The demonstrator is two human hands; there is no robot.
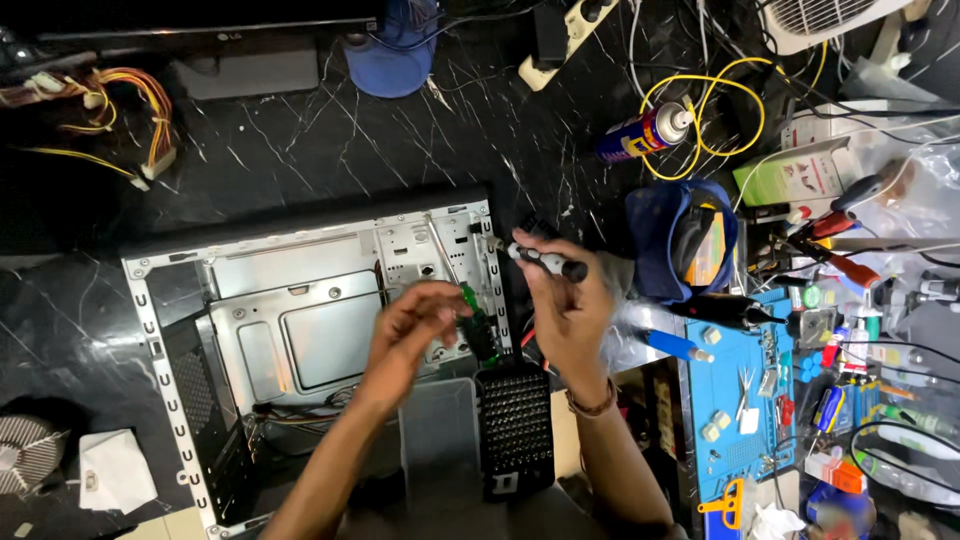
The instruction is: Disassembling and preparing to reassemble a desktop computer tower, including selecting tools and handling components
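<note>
Bit case (514, 425): black, open, on table (300, 140) below both hands, its clear lid (438, 430) alongside. Left hand (412, 325): fingers pinched on small green board (474, 315) at right edge of open computer case (300, 330). Right hand (567, 315): fingers wrapped round black-and-white screwdriver (545, 260), held level just above the board. Blue mat (745, 400), spray can (645, 132): right, well apart.

Surface: a black marble-look worktop (300, 150) with white veins is lying under everything.
Mat: a blue work mat (745, 440) is covering the right side.
Light: overhead light is glinting off the dark stone.
Fan: a white fan grille (820, 20) is showing at top right.
</note>
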